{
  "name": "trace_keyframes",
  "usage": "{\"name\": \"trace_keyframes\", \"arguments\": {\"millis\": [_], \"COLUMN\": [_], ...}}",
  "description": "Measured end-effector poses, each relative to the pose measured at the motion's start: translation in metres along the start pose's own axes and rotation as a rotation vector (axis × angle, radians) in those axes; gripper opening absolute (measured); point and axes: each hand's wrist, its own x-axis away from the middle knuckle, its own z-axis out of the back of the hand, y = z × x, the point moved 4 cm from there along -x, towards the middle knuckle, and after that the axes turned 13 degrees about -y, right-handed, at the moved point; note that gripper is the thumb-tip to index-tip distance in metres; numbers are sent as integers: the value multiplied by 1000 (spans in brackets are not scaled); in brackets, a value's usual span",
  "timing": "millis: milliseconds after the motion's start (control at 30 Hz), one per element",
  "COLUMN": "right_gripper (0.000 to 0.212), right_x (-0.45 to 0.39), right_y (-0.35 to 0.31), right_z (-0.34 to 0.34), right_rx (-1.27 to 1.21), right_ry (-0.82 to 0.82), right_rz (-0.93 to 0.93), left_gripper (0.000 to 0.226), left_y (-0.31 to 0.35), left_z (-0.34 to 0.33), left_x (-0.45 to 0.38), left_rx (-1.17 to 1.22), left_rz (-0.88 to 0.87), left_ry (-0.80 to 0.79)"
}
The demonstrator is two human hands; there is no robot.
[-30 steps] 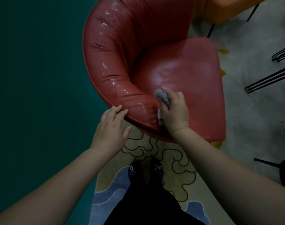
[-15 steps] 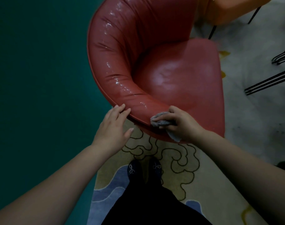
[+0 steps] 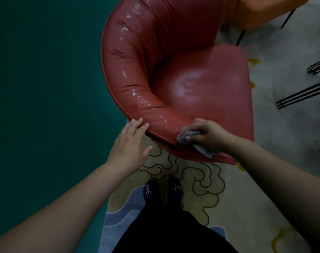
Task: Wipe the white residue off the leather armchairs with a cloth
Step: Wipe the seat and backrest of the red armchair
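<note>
A red leather armchair [image 3: 201, 84] fills the upper middle of the view, seen from above its curved backrest. White streaks of residue [image 3: 135, 94] run along the padded rim. My right hand [image 3: 210, 134] is closed on a grey cloth [image 3: 188, 136] and presses it against the near outer edge of the backrest. My left hand [image 3: 132, 143] rests with spread fingers on the rim's seam, a little to the left of the cloth, holding nothing.
An orange armchair [image 3: 265, 10] with thin black legs stands behind the red one. Black metal chair legs [image 3: 305, 92] reach in from the right. A dark green wall [image 3: 46, 88] is at the left. My feet [image 3: 163, 190] stand on a patterned rug.
My right hand has drawn the cloth from the inner crease of the seat over the rim to the near outer edge. My left hand has kept its place on the rim.
</note>
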Motion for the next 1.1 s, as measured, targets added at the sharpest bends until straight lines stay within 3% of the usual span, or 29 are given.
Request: {"name": "trace_keyframes", "arguments": {"millis": [233,400,533,700,867,1100], "right_gripper": [24,28,35,32,54,49], "right_x": [-11,-8,-38,-72,-36,-91], "right_y": [-8,-6,-29,-38,-7,-53], "right_z": [-16,-22,-27,-1,-9,-8], "right_rx": [-56,-139,-24,-158,60,92], "right_ry": [24,303,385,491,386,361], "right_rz": [84,104,156,166,204,292], "left_gripper": [65,59,57,78,102,105], "left_y": [4,12,9,-4,-14,-25], "left_z": [4,9,12,22,24,32], "left_x": [-1,-4,-4,-10,-27,-46], "left_rx": [23,61,93,221,519,608], "left_rz": [20,33,56,170,302,343], "left_ry": [31,119,192,271,199,124]}}
